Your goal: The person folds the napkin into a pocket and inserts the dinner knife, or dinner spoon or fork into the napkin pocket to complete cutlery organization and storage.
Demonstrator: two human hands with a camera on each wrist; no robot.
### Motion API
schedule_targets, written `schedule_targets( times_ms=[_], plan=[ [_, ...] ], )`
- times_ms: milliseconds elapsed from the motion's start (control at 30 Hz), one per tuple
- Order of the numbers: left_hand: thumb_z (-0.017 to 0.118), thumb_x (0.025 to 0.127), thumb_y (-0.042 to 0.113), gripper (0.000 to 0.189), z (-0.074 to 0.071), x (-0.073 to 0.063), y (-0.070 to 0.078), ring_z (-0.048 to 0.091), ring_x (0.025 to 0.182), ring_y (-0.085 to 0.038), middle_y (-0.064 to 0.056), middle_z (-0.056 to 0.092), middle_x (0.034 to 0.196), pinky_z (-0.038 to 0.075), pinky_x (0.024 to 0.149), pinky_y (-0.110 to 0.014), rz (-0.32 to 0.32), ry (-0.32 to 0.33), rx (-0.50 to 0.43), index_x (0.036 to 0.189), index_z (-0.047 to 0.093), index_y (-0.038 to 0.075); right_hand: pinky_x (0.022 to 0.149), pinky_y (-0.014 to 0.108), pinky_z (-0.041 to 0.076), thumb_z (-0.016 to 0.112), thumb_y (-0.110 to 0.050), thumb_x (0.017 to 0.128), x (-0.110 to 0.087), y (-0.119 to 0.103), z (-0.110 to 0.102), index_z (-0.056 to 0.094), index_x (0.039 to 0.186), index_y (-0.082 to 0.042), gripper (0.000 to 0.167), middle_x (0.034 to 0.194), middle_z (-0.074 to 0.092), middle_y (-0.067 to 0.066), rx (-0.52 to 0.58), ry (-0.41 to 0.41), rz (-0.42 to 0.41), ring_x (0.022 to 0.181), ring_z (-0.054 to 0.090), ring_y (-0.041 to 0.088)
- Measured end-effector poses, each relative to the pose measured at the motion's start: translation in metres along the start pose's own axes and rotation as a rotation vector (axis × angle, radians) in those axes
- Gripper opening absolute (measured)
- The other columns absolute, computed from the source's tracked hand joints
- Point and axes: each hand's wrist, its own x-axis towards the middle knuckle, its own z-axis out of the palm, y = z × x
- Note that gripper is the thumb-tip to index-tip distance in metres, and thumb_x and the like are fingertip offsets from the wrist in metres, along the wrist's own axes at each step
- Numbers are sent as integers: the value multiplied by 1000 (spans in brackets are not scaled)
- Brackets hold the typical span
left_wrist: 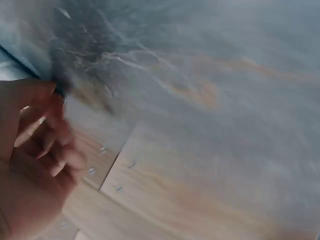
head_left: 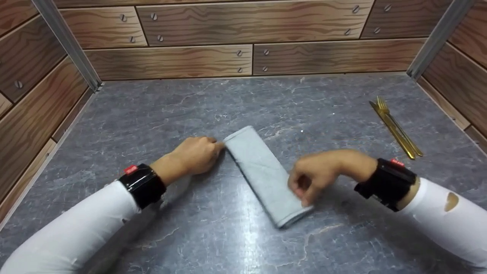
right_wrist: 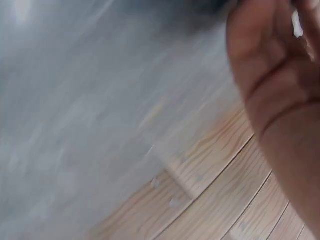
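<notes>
A pale grey cloth (head_left: 262,171), folded into a long flat strip, lies slantwise on the table between both hands. At its far left corner, my left hand (head_left: 199,154) pinches the edge between thumb and forefinger. The left wrist view shows that thumb and finger meeting at a bit of the cloth (left_wrist: 11,69), the other fingers loosely curled. My right hand (head_left: 315,173) bends down over the near right end and pinches the edge there with thumb and fingers. Only the palm side of the right hand (right_wrist: 275,75) shows in the blurred right wrist view; its fingertips are cut off.
On the right side of the grey marbled table (head_left: 159,106) lie a gold knife (head_left: 392,129) and a gold fork (head_left: 399,127), side by side and overlapping. Wood-patterned panels (head_left: 198,61) wall in the back and both sides.
</notes>
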Motion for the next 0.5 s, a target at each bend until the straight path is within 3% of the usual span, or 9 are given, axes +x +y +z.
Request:
schedule_targets(
  times_ms=[100,167,267,367,433,500],
  plan=[
    [66,108,15,35,10,19,2,82,105,-36,-16,81,120,73,90,-55,-48,-54,-184,140,76,8,74,13,52,88,-7,100,6,-9,4,75,105,6,19,93,77,26,111,-124,-44,76,61,-7],
    [64,106,15,40,13,31,7,80,111,-33,-16,82,121,71,101,-53,-74,-67,-290,142,76,4,74,13,54,84,-3,103,7,-8,3,74,109,8,16,97,77,34,153,-115,-61,76,63,-6],
    [63,100,15,43,14,44,17,78,112,-30,-14,84,118,67,107,-51,-140,-92,-440,138,77,0,76,13,54,80,2,104,6,-3,0,74,110,12,13,100,75,41,179,-48,-60,78,64,-4],
    [64,97,16,48,12,49,26,79,118,-28,-12,85,126,66,110,-49,-206,-143,-570,141,74,1,80,13,55,79,3,104,6,0,-1,75,115,14,16,104,74,42,186,-15,-54,83,66,-5],
    [65,97,18,60,7,47,34,78,128,-28,-13,83,137,63,118,-49,-243,-170,-635,154,66,1,82,13,56,79,3,104,6,1,0,75,118,14,18,105,75,43,195,-24,-65,85,67,-5],
    [66,96,23,70,0,42,47,77,130,-29,-13,81,140,62,119,-49,-266,-150,-638,162,58,1,84,14,57,80,3,103,4,1,1,76,119,12,19,106,76,40,175,-15,-71,87,67,-5]
  ],
)
